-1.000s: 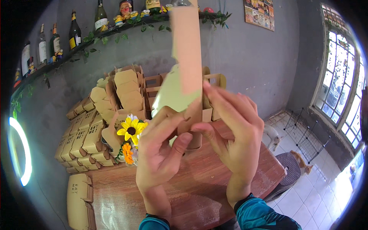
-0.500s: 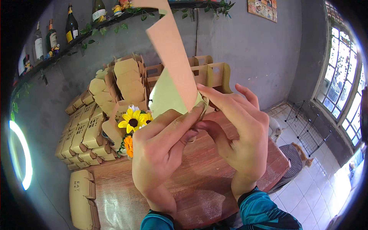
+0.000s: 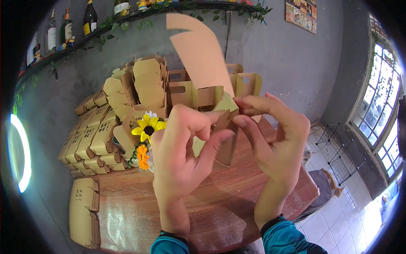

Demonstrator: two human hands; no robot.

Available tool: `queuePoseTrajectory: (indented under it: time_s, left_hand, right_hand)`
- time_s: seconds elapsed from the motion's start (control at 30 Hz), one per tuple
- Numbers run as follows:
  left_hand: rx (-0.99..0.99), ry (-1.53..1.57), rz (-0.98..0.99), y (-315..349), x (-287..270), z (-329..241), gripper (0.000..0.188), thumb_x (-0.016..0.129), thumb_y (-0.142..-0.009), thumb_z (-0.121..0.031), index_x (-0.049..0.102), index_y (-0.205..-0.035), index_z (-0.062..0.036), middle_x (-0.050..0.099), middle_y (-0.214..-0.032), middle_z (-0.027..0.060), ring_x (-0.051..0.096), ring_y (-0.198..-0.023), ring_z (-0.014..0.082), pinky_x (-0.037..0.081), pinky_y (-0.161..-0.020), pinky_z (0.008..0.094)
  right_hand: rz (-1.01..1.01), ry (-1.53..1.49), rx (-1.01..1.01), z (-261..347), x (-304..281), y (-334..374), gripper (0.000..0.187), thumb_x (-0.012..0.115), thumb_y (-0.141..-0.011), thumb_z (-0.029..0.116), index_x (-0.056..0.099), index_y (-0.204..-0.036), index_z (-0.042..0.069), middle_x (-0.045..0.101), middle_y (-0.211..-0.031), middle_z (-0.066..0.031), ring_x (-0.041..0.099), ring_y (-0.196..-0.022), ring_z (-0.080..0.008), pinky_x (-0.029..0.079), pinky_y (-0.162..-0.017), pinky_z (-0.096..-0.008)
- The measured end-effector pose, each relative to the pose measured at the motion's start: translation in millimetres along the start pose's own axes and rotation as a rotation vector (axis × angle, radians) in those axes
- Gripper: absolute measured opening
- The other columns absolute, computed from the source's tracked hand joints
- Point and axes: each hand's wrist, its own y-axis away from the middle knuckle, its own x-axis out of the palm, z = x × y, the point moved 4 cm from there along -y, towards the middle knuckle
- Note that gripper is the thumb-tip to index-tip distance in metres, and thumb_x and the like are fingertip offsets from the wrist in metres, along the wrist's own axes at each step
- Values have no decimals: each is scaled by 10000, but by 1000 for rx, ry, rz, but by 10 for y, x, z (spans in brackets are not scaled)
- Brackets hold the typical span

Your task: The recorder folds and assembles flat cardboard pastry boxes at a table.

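Between my hands, above the table, is a partly folded brown cardboard box (image 3: 205, 57). A long curved panel with a split upper end rises from it, and folded walls and small tabs show between and below my fingers. My right hand (image 3: 277, 139) pinches a folded corner between thumb and forefinger. My left hand (image 3: 182, 152) is closed on the near-left side, its forefinger reaching behind a small flap and its thumb beside it. Part of the box is hidden by the left fingers.
Behind are stacked folded boxes (image 3: 97, 135), nested open cartons (image 3: 148, 80) and cardboard carriers with handle slots (image 3: 182, 91). Artificial flowers (image 3: 148, 128) stand close left of my left hand. More flat cardboard (image 3: 82, 211) lies at the left edge of the wooden table (image 3: 135, 211).
The cardboard has turned in my hands: its long panel shows a broader face, and folded walls now appear below my fingers. My left fingers have shifted and curled. The view has moved slightly.
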Motion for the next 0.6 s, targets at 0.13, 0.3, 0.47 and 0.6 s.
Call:
queuePoseTrajectory:
  time_s: [0.13, 0.3, 0.47, 0.6]
  left_hand:
    - [178, -315, 99, -94, 11, 10, 240, 680, -813, 113, 499, -861, -37, 613, -753, 92, 604, -673, 221, 493, -638, 273]
    - [126, -138, 87, -84, -33, 75, 212, 666, -844, 84, 546, -982, -21, 692, -915, 123, 656, -782, 191, 491, -703, 258]
    - [-272, 233, 130, -138, -83, 29, 402, 666, -890, 10, 561, -1275, 61, 691, -1054, 121, 644, -926, 135, 499, -816, 251]
    - [-311, 348, 230, -130, -116, 190, 367, 659, -896, -9, 577, -1238, 95, 660, -1119, 109, 639, -982, 150, 503, -855, 265]
  right_hand:
    - [55, -210, 235, -95, 34, -26, 461, 825, -696, 24, 693, -1138, 10, 723, -1016, -99, 678, -929, -151, 499, -895, -294]
    - [18, -180, 79, -176, 135, -46, 573, 838, -696, 38, 642, -1234, 17, 661, -1222, -124, 644, -1107, -210, 508, -962, -346]
    - [41, -362, 75, -201, 241, -93, 683, 855, -682, 44, 591, -1311, 31, 633, -1300, -126, 612, -1187, -238, 495, -1023, -374]
    - [50, -363, 101, -221, 333, -46, 688, 852, -677, 27, 600, -1317, 32, 659, -1264, -116, 626, -1165, -216, 494, -1013, -346]
